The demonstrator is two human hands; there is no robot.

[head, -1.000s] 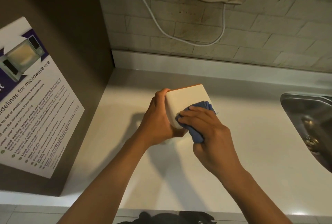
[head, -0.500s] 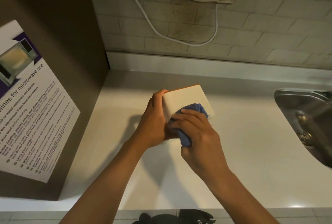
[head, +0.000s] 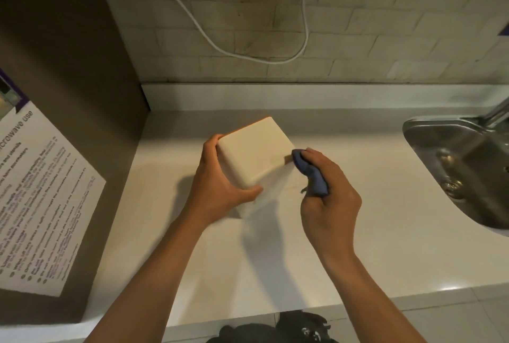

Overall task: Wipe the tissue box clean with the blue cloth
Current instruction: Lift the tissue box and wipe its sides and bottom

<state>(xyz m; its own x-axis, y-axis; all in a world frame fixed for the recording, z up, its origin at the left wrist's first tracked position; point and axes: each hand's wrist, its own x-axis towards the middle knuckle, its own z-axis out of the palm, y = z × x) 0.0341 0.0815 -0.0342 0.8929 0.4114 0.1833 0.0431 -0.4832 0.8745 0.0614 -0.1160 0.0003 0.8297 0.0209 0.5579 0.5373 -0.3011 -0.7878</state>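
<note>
Blue cloth (head: 311,174) shifted right (off top), tissue box (head: 254,159) left

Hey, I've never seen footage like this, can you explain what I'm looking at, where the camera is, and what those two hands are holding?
There is no machine here. A person wears a camera on the head, so the one picture looks forward and down at their own bare arms.

They stand at a pale kitchen counter. A steel sink is set into it on the right, and a printed microwave-use notice hangs on the brown panel at left. A white cable loops across the tiled wall behind.

The left hand grips a cream, cube-shaped tissue box, tilted. The right hand holds a bunched blue cloth against the box's right side.
</note>
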